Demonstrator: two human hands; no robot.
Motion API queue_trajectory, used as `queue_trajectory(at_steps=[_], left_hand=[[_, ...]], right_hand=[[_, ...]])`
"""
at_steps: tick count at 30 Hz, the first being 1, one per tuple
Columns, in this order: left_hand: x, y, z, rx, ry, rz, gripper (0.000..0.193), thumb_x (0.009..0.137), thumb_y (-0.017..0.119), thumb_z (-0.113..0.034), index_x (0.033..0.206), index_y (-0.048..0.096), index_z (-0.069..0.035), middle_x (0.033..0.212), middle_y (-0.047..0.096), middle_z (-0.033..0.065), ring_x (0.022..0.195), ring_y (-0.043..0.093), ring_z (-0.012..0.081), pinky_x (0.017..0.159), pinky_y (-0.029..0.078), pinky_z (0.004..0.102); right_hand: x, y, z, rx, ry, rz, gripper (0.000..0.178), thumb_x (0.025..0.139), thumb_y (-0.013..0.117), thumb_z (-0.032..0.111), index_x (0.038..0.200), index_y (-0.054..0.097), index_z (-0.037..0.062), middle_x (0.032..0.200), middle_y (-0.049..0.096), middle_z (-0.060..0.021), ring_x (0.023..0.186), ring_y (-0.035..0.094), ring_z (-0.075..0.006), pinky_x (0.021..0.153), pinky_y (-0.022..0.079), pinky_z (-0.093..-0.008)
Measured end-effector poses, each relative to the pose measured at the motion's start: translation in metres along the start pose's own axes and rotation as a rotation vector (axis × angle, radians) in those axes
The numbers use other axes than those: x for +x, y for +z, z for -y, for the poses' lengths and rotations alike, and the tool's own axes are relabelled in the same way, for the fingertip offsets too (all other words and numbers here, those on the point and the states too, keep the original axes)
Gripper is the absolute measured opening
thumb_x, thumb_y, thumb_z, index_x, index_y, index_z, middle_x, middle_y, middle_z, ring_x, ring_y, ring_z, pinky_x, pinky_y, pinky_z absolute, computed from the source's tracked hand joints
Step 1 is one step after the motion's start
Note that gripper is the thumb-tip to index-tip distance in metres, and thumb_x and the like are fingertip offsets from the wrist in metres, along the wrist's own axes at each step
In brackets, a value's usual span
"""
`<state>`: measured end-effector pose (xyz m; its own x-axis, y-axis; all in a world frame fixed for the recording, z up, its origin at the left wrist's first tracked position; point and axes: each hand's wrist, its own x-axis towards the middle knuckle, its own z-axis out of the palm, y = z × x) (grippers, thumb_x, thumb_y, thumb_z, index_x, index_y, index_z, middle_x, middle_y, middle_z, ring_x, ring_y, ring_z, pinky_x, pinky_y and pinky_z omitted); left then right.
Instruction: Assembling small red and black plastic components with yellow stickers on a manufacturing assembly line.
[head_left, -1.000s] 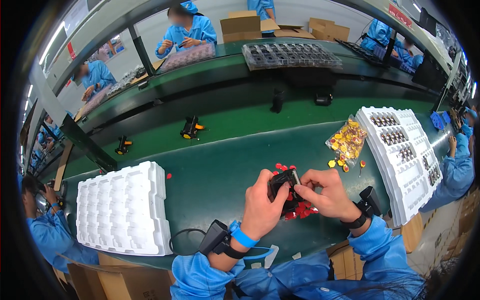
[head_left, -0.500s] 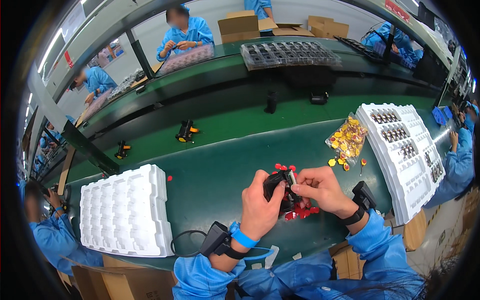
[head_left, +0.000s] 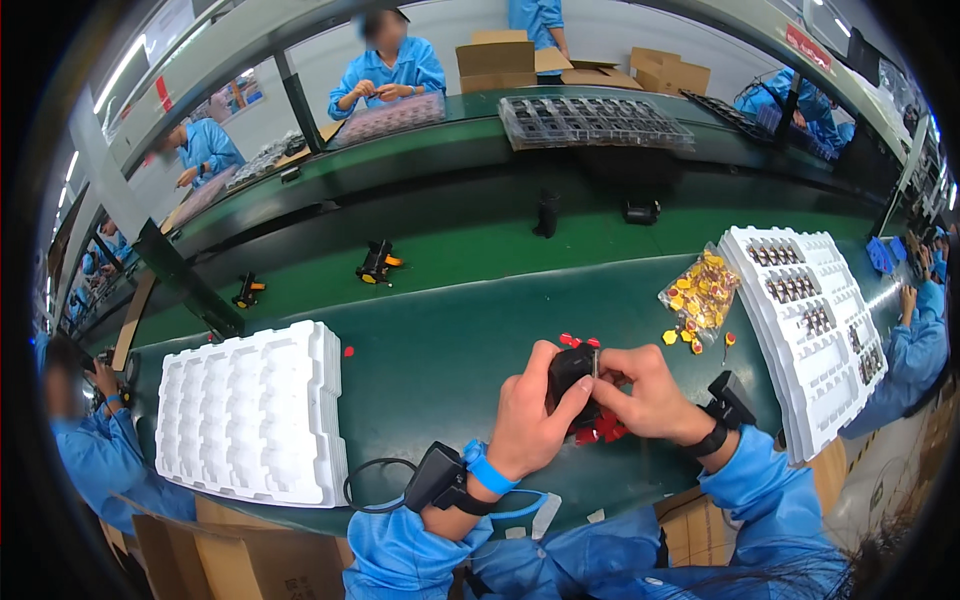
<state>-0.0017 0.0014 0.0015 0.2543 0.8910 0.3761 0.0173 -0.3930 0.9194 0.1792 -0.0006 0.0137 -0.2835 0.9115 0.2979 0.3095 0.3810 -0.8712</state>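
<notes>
Over the green bench, my left hand (head_left: 528, 418) wraps around a black plastic housing (head_left: 570, 370), with the thumb pressed along its near side. My right hand (head_left: 652, 392) pinches a thin, light metallic part (head_left: 596, 364) at the housing's right edge. The fingertips hide most of that part, and I cannot tell whether it is fixed in the housing. Small red pieces (head_left: 603, 430) lie in a loose pile on the bench under both hands. Farther right sits a clear bag of yellow and red pieces (head_left: 703, 290), some spilled at its near edge.
A stack of white moulded trays (head_left: 250, 415) stands at left. Another white tray stack (head_left: 800, 340), holding small metallic parts, is at right. Black-and-orange assemblies (head_left: 378, 262) and black parts (head_left: 641, 211) lie on the green belt (head_left: 470, 255) beyond. Co-workers sit across and at both sides.
The black housing has turned in my hands, so its broad dark side now shows more. My right fingers have closed in at its edge. The whole view has shifted slightly.
</notes>
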Motion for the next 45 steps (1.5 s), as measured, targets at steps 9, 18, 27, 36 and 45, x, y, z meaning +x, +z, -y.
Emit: queue_trajectory(at_steps=[9,18,27,36,45], left_hand=[[0.018,-0.02,0.006,-0.015,-0.11,-0.401,0.024,0.094,0.064,-0.016,0.11,0.052,-0.001,0.06,0.054,0.0022,0.055,0.051,0.0079,0.05,0.037,0.0233],[0.016,-0.008,0.018,0.144,-0.022,-0.354,0.009,0.086,0.064,-0.001,0.092,0.057,-0.001,0.056,0.05,0.001,0.051,0.044,0.0045,0.047,0.033,0.0246],[0.013,-0.016,-0.005,0.141,-0.017,-0.326,0.007,0.087,0.063,0.0,0.083,0.057,-0.001,0.055,0.045,-0.0019,0.052,0.039,0.0031,0.048,0.029,0.0228],[0.001,0.004,-0.003,0.195,0.038,-0.122,0.007,0.087,0.064,-0.003,0.083,0.058,-0.002,0.055,0.05,0.0023,0.048,0.045,0.0076,0.046,0.033,0.0256],[0.001,0.007,0.01,0.263,0.016,-0.028,0.007,0.089,0.063,-0.007,0.085,0.058,-0.003,0.059,0.057,0.0105,0.049,0.058,0.0219,0.048,0.043,0.0343]], right_hand=[[0.182,0.007,-0.036,-0.424,0.016,-0.079,0.024,0.074,0.068,0.014,0.062,0.061,-0.0053,0.059,0.062,-0.0212,0.052,0.065,-0.0302,0.053,0.05,-0.041],[0.248,0.046,-0.068,-0.637,0.325,-0.047,0.031,0.082,0.068,0.019,0.083,0.063,-0.0114,0.08,0.069,-0.0247,0.053,0.069,-0.0316,0.048,0.058,-0.0378],[0.132,-0.062,-0.006,-0.944,-0.051,0.075,0.021,0.08,0.058,0.014,0.07,0.067,-0.0034,0.072,0.063,-0.0274,0.074,0.064,-0.0459,0.07,0.053,-0.0515],[0.01,-0.11,-0.047,-1.073,0.236,0.304,0.007,0.075,0.062,0.003,0.08,0.066,-0.001,0.085,0.068,-0.0226,0.085,0.066,-0.0401,0.074,0.052,-0.0467],[0.019,-0.075,-0.003,-0.857,-0.128,0.056,0.007,0.077,0.063,0.009,0.079,0.065,0.0023,0.074,0.062,-0.0184,0.072,0.061,-0.0395,0.067,0.049,-0.0482]])
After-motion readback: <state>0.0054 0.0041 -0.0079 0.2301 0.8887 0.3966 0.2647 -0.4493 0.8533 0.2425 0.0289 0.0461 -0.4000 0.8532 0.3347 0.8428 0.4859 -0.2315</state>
